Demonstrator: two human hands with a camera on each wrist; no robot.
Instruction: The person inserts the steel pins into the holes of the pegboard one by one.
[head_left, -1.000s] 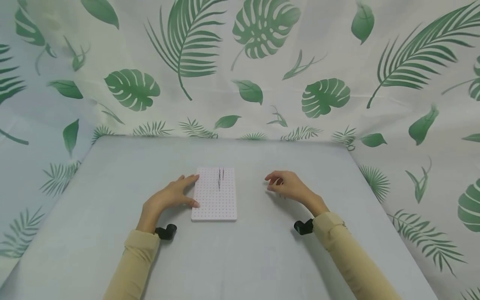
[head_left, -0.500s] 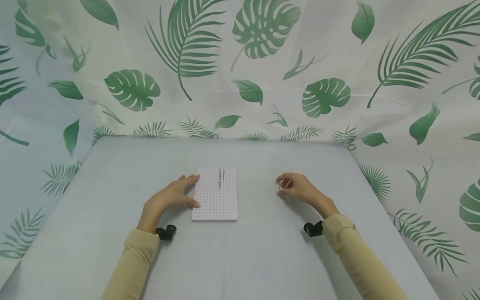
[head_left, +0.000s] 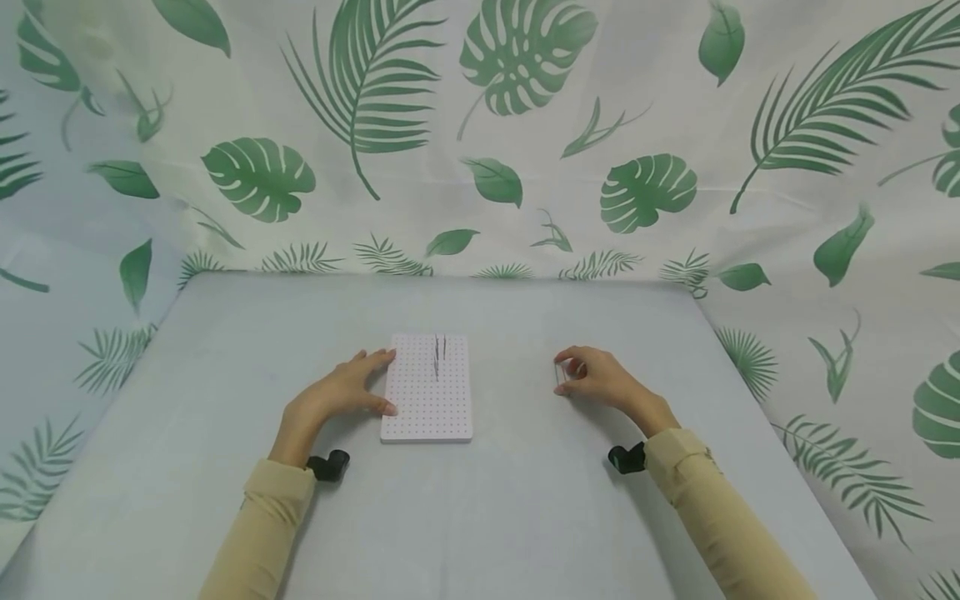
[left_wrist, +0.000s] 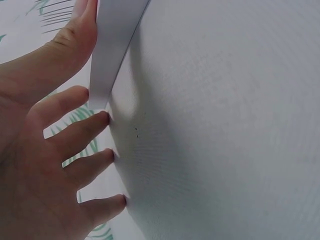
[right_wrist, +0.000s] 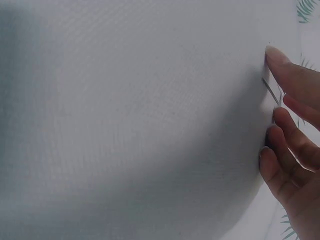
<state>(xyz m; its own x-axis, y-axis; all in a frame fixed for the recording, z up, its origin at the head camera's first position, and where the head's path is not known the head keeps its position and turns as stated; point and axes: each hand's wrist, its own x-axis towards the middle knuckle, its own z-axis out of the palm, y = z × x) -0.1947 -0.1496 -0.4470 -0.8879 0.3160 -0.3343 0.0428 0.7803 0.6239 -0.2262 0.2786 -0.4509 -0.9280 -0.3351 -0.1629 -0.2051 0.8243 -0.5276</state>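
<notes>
In the head view, a white pegboard point(head_left: 427, 408) with rows of small holes lies on the table. Several thin dark pins point(head_left: 437, 360) stand upright in its far right part. My left hand point(head_left: 333, 392) rests at the board's left edge, thumb and index finger spread along it; the left wrist view shows the thumb against the board's side point(left_wrist: 114, 50). To the right of the board, my right hand point(head_left: 600, 377) holds a thin metal pin point(head_left: 557, 377) lengthwise between thumb and index fingertips, low over the table. A second thin pin point(right_wrist: 271, 91) shows between those fingers.
A pale cloth covers the table point(head_left: 465, 517). Leaf-patterned fabric point(head_left: 420, 192) hangs behind the table and at both sides. Black wrist cameras point(head_left: 627, 457) sit on both wrists, below the hands.
My right hand has moved right, away from the board, and its thumb and index finger have come to the ends of a pin. The left hand and the board keep their places.
</notes>
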